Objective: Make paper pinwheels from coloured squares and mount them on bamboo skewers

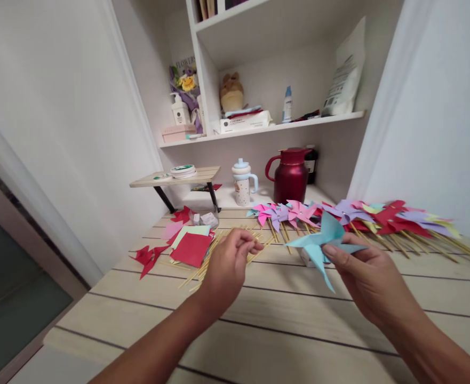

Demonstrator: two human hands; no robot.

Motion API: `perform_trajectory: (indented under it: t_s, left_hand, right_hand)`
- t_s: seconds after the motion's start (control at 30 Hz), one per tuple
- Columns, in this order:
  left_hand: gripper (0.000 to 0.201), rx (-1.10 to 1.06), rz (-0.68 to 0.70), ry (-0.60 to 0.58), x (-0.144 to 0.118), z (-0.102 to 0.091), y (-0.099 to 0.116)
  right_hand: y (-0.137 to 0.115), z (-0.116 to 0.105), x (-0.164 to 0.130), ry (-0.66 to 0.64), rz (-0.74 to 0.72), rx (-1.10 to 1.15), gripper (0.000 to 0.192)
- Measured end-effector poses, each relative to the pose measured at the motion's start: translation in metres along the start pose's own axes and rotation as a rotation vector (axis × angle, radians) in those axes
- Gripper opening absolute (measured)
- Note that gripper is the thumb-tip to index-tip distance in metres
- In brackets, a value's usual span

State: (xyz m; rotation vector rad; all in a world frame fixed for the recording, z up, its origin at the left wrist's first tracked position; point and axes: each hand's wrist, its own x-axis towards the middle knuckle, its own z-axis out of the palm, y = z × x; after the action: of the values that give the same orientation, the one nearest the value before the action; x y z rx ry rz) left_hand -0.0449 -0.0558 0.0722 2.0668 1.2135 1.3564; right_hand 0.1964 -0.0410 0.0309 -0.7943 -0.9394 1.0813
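Note:
My right hand [365,280] holds a light blue paper pinwheel [323,241] by its centre, thumb pressed on top, above the wooden table [283,330]. My left hand [227,265] hovers over a loose pile of thin wooden sticks [208,260], its fingertips pinched together at one stick. Just left of the sticks lies a stack of coloured paper squares [191,245], red on top. A folded red paper piece [149,257] lies further left.
A row of finished pinwheels [363,216] on sticks runs along the table's far right. Behind stand a red jug [291,176], a spouted cup [243,184] and a small raised shelf [176,177]. White wall shelves [267,128] hold bottles, boxes and a bag.

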Motion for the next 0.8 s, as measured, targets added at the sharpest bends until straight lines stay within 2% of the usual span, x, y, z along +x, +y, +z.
perform_trajectory:
  t_s: [0.07, 0.1, 0.2, 0.3, 0.43, 0.63, 0.73, 0.8]
  left_hand:
    - [0.009, -0.385, -0.108, -0.019, 0.011, 0.017, -0.001]
    - [0.008, -0.495, -0.125, -0.006, 0.016, 0.026, -0.005]
    - [0.006, -0.639, -0.159, 0.057, 0.025, 0.048, -0.02]
    - [0.006, -0.689, -0.196, 0.079, 0.023, 0.061, -0.033]
    - [0.01, -0.719, -0.24, 0.046, 0.015, 0.07, -0.043]
    - [0.033, -0.753, -0.26, 0.007, 0.011, 0.078, -0.054]
    - [0.028, -0.708, -0.321, -0.012, 0.011, 0.081, -0.055]
    - [0.023, -0.683, -0.379, 0.024, 0.012, 0.082, -0.056]
  right_hand:
    - [0.0, -0.002, 0.002, -0.02, -0.001, 0.028, 0.027]
    - [-0.001, -0.003, 0.003, -0.024, -0.008, 0.048, 0.026]
    - [-0.006, -0.008, 0.006, 0.013, -0.022, 0.106, 0.025]
    - [-0.01, -0.011, 0.008, 0.066, -0.024, 0.127, 0.026]
    - [-0.011, -0.012, 0.008, 0.075, -0.043, 0.063, 0.024]
    - [-0.008, -0.01, 0.007, 0.064, -0.042, 0.027, 0.022]
    - [-0.005, -0.012, 0.006, 0.042, -0.02, 0.019, 0.024]
    - [-0.001, -0.013, 0.005, 0.016, -0.018, -0.017, 0.025]
